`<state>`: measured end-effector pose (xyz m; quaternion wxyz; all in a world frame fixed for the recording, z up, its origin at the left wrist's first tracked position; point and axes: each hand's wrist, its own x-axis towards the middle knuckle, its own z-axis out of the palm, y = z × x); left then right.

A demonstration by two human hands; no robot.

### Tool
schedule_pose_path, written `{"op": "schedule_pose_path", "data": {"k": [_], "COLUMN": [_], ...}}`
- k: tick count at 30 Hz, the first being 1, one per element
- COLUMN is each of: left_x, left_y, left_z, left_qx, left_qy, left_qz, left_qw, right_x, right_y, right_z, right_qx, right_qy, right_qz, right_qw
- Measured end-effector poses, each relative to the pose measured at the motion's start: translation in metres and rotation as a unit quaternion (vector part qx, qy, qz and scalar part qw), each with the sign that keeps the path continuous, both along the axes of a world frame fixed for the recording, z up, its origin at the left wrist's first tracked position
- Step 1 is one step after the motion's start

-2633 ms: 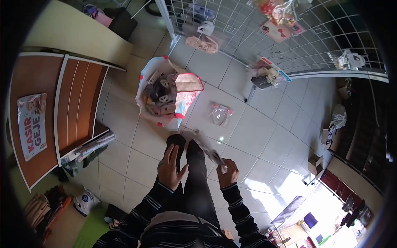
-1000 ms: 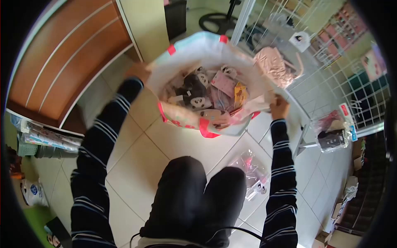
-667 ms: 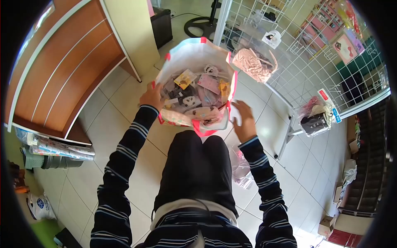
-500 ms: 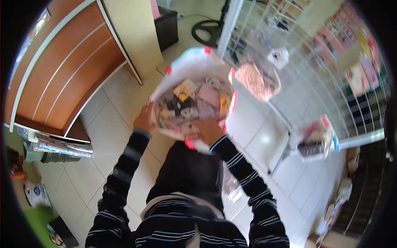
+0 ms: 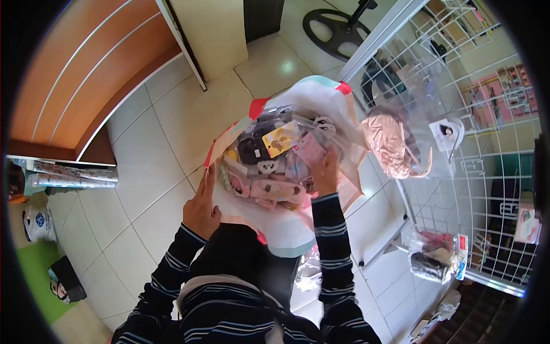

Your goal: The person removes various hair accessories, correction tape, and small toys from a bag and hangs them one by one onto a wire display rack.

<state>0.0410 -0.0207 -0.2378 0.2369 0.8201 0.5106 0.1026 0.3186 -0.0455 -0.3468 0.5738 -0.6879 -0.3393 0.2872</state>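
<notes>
A large white bag point(image 5: 246, 206) with red and pale green trim stands wide open before me, full of small packaged goods. My left hand point(image 5: 201, 205) is at its left rim, thumb apart from the stretched fingers. Inside the right part of the bag is my right hand point(image 5: 326, 173), beside a pink card point(image 5: 309, 150); its fingertips are partly hidden, and whether it grips anything cannot be made out. A yellow card point(image 5: 281, 139), a black item point(image 5: 250, 150), a panda-face item point(image 5: 267, 167) and a pink pouch point(image 5: 277, 190) lie among the goods.
A white wire rack point(image 5: 487, 143) stands at the right, with a peach-coloured item point(image 5: 387, 143) and bagged goods point(image 5: 436, 256) hanging on it. A curved wooden counter point(image 5: 86, 74) is at the upper left. A black wheeled base point(image 5: 337, 34) rests on the tiled floor.
The bag's mouth has opened wider and its contents show more clearly. My right hand has moved right within the bag. The view has shifted, bringing the rack's hanging goods closer.
</notes>
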Motion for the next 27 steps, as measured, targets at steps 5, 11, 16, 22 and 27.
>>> {"op": "schedule_pose_path", "data": {"k": [5, 11, 16, 22, 27], "left_x": [-0.013, -0.012, -0.003, -0.002, 0.004], "left_y": [-0.009, -0.002, 0.0, 0.008, 0.009], "left_z": [-0.005, -0.009, -0.01, 0.001, -0.003], "left_qx": [0.037, 0.068, 0.044, -0.023, -0.028], "left_qy": [-0.036, -0.063, -0.069, -0.084, -0.1], "left_qz": [-0.02, -0.021, -0.023, 0.001, -0.003], "left_qw": [0.998, 0.995, 0.996, 0.996, 0.995], "right_x": [0.0, 0.009, -0.035, -0.055, -0.021], "right_y": [0.012, 0.024, 0.077, 0.071, 0.027], "right_z": [-0.03, -0.024, -0.025, -0.017, -0.022], "right_qx": [-0.018, -0.341, -0.178, -0.195, -0.232], "right_qy": [0.073, -0.463, -0.592, -0.484, -0.355], "right_qz": [-0.138, -0.042, 0.147, 0.126, -0.061], "right_qw": [0.988, 0.817, 0.772, 0.844, 0.904]}}
